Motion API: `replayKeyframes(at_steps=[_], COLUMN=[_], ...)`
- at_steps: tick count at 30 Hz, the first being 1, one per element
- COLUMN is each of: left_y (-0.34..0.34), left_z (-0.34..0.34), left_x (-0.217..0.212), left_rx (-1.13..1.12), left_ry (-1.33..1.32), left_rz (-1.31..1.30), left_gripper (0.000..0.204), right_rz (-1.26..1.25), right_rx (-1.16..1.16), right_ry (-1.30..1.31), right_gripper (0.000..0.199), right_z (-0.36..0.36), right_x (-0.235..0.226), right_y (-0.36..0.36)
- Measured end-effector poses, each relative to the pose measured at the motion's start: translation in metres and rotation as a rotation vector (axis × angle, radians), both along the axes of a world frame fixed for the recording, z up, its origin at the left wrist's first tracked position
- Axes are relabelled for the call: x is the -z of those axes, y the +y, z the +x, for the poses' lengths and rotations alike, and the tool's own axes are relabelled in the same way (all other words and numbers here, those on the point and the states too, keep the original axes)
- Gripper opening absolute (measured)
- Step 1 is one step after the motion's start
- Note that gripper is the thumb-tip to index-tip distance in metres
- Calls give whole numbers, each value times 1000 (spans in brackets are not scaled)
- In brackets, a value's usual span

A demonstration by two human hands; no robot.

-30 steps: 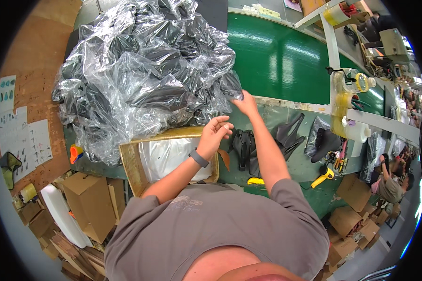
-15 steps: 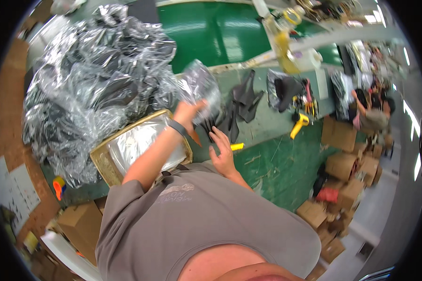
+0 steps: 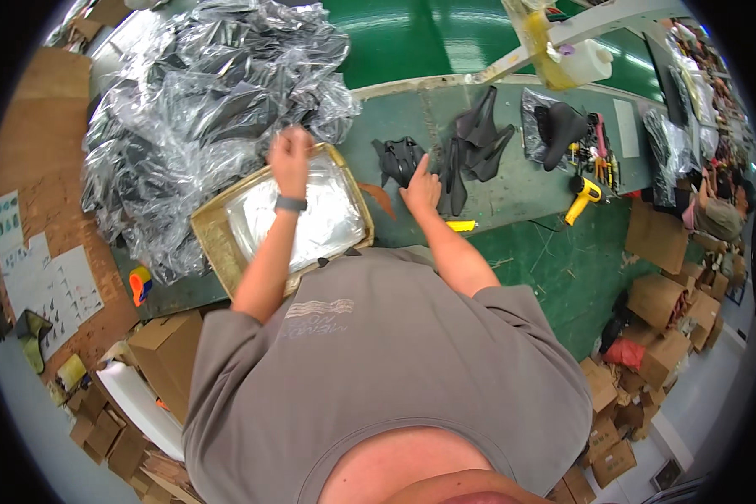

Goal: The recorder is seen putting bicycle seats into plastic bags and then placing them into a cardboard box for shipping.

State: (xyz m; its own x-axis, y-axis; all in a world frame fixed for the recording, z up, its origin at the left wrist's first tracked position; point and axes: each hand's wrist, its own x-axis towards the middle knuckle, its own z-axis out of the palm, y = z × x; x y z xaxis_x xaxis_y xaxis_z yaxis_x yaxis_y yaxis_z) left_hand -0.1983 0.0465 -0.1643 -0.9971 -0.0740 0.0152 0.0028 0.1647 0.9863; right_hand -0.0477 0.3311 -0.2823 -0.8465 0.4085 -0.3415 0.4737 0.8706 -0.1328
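Note:
My right hand reaches over the green bench, index finger stretched out against the edge of a black bicycle saddle. That saddle lies with its underside up. My left hand, with a dark band at the wrist, is raised over a shallow box of clear plastic bags. Its fingers are smeared by motion, and no thing shows in them. Just beyond it rises a large pile of plastic-wrapped dark saddles. More bare black saddles lie right of my right hand.
A brown curved piece and a yellow-handled tool lie near the bench edge. Farther right are a saddle on plastic, hand tools and a yellow heat gun. An orange-and-blue tape dispenser sits left. Cardboard boxes crowd the right.
My left hand has moved left and no longer holds the plastic-wrapped item. My right hand has gone forward to the black saddle. The view has shifted.

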Motion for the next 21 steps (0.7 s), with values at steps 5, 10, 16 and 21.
replayKeyframes(at_steps=[5, 10, 16, 21], left_y=[-2, -34, -76, -96], left_z=[132, 152, 166, 179], left_x=[106, 169, 193, 144], left_rx=[74, 66, 166, 272], left_ry=[-352, -456, -439, -222], left_rz=[-467, -808, -706, -478], left_gripper=[29, 41, 25, 23], right_rz=[-188, -1273, -1343, -1368], right_rx=[126, 692, 738, 804], right_ry=[36, -146, -11, 160], right_gripper=[126, 51, 27, 36], right_z=[-12, 42, 166, 213], right_x=[-22, -35, -117, -150], right_y=[0, 34, -10, -35])
